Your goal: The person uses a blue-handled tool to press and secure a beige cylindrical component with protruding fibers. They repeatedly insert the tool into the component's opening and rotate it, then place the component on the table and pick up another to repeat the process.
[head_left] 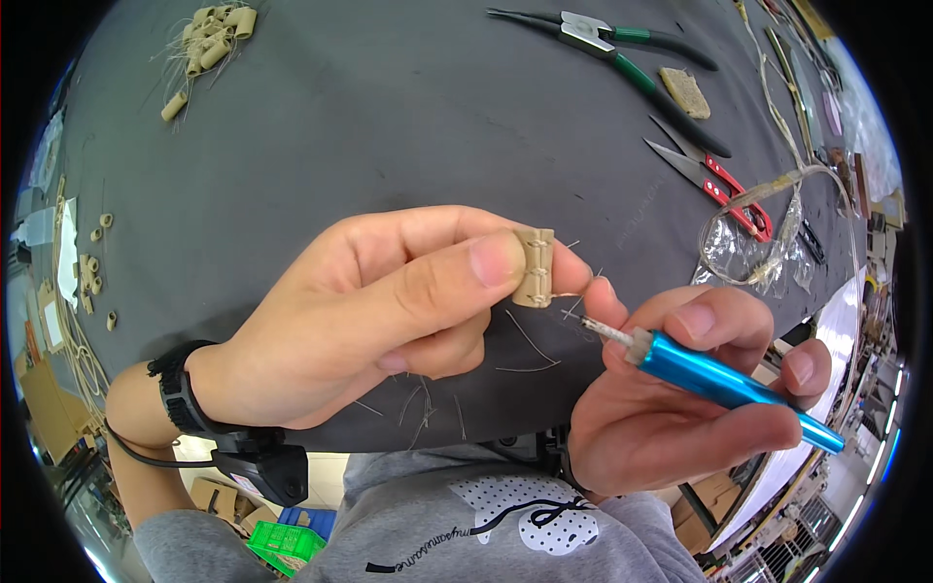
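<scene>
Between the thumb and fingers of my left hand (394,296) is a small tan stitched tube (538,272), held upright with a row of thread knots down its seam. A short thread end juts from its lower right side. My right hand (651,428) grips a bright blue pen-shaped tool (714,377), its pale, wick-like tip with a dark end pointing up and left. That tip is just below and right of the tube, apart from it. The right index fingertip is near the thread end; whether it touches is unclear.
Loose thread clippings (530,338) lie beneath my hands. A pile of tan tubes (209,41) is at far left, with several smaller pieces (92,267) nearer. On the right are green-handled pliers (646,73), a tan block (685,92), red-handled snips (724,189) and a coiled cord (821,173).
</scene>
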